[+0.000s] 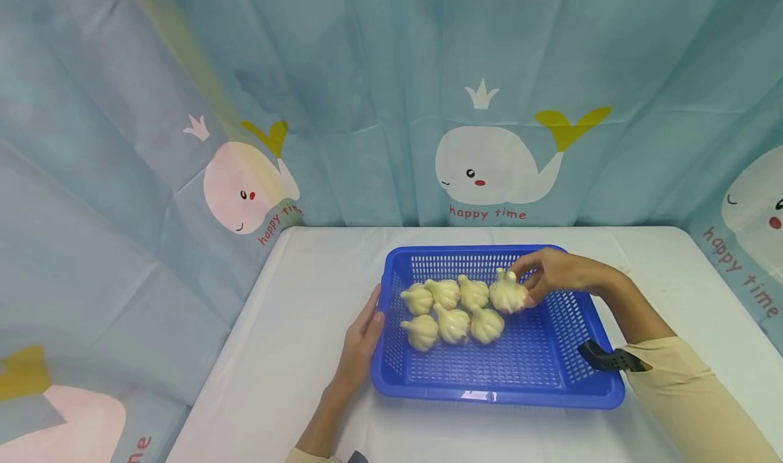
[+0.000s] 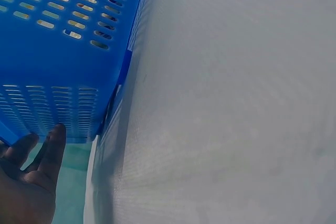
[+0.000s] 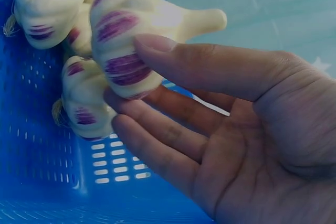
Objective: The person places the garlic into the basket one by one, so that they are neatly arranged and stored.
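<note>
Inside a blue plastic basket (image 1: 532, 398), several pale garlic bulbs (image 1: 422, 332) are grouped toward the left and back. My right hand (image 1: 553, 272) pinches one garlic bulb (image 3: 123, 30) between thumb and fingertips, over the basket's back right part. Purple streaks mark that bulb in the right wrist view, and its stem points away. A second stem shows right behind it in the head view, its bulb mostly hidden. My left hand (image 1: 361, 344) is at the basket's left side, its fairly straight fingers touching the outer wall (image 2: 58, 66).
The basket stands on a table with a white cloth (image 1: 293, 313). Behind and beside the table hang blue-green curtains (image 1: 367, 75) printed with whales. A dark strap (image 1: 612, 359) on the right forearm hangs over the basket's right rim.
</note>
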The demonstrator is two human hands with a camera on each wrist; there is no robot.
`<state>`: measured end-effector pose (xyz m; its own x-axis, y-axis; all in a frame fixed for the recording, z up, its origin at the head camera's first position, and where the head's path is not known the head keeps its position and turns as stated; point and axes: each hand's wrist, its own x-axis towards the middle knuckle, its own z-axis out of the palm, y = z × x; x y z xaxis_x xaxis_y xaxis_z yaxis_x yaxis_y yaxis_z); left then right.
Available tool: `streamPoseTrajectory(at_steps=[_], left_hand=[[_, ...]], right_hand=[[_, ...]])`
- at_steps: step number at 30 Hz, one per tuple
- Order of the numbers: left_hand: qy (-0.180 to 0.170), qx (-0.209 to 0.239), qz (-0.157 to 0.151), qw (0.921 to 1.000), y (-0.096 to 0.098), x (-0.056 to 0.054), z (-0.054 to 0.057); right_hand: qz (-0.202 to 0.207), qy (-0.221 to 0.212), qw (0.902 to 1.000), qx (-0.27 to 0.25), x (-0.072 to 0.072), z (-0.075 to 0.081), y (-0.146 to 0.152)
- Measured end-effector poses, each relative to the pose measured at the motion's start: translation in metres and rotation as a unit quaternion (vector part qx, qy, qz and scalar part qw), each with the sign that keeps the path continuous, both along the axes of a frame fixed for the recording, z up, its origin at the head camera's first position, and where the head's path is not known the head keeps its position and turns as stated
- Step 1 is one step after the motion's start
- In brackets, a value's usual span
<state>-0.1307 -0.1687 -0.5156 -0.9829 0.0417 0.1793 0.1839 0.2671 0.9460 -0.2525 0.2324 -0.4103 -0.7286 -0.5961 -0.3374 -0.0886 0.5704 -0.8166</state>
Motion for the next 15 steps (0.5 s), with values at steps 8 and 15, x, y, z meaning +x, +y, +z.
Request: streamPoseTrajectory(at_steps=[8, 15], left_hand=[[-0.001, 0.003, -0.001, 1.0, 0.0008, 0.0002, 0.0002], [-0.004, 0.002, 0.0, 1.0, 0.0007, 0.0008, 0.0004]], right_hand=[[0.025, -0.037, 0.9989, -0.009, 0.0019, -0.0023, -0.0007], [0.033, -0.036, 0.9988, 0.004, 0.0039, -0.0027, -0.0016]])
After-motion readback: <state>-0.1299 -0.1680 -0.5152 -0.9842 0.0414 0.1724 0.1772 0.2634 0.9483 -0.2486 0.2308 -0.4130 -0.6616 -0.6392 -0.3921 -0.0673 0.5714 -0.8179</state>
